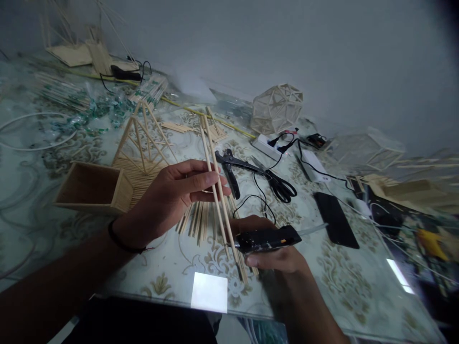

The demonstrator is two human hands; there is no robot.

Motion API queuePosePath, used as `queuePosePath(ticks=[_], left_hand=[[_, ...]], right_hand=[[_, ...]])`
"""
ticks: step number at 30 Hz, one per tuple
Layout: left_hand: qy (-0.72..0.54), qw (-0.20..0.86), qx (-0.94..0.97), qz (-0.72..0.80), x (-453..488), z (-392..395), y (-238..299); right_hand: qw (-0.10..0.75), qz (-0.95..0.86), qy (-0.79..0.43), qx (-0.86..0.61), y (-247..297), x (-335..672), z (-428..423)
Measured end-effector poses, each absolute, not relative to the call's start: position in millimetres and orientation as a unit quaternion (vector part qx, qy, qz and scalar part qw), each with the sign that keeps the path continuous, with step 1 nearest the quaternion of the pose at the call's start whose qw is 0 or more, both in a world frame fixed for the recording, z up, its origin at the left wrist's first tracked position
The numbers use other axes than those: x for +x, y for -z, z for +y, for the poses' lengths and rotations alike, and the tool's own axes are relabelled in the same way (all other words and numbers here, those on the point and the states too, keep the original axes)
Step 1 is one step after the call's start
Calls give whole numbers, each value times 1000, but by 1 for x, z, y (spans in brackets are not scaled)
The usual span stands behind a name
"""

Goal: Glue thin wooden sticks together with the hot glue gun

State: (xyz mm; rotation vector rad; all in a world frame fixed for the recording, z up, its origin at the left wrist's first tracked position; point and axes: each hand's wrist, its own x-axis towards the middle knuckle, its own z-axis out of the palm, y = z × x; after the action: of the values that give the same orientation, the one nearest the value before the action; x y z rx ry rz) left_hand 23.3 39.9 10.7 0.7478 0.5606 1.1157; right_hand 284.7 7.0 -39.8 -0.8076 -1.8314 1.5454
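Between the thumb and fingers of my left hand [195, 184] are two thin wooden sticks [212, 165], held slanting over the table. My right hand [276, 258] grips a black hot glue gun [268, 239] with a clear glue stick [313, 230] jutting from its rear. The gun's nozzle is at the lower part of the sticks; whether it touches them I cannot tell. More loose sticks [197, 222] lie on the table below my left hand. Left of that hand stand a wooden box [89, 188] and a stick frame [143, 138] of triangles on a slatted base.
Pliers-like cutters [233, 169] and black scissors [279, 184] lie beyond my hands. A phone [336, 220], a power strip [267, 147] and cables are on the right. A round stick lattice [276, 109] stands at the back; bundled sticks [148, 91] and plastic wrap lie back left.
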Motion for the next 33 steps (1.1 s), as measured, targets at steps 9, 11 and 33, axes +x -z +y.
queuePosePath(ticks=[9, 11, 33], left_hand=[[-512, 746, 341, 255, 22, 42, -11], [-513, 746, 341, 253, 21, 42, -11], [-517, 735, 352, 261, 18, 42, -11]], right_hand=[[274, -694, -607, -271, 28, 273, 11], [273, -697, -609, -262, 28, 273, 12], [267, -679, -639, -244, 23, 265, 12]])
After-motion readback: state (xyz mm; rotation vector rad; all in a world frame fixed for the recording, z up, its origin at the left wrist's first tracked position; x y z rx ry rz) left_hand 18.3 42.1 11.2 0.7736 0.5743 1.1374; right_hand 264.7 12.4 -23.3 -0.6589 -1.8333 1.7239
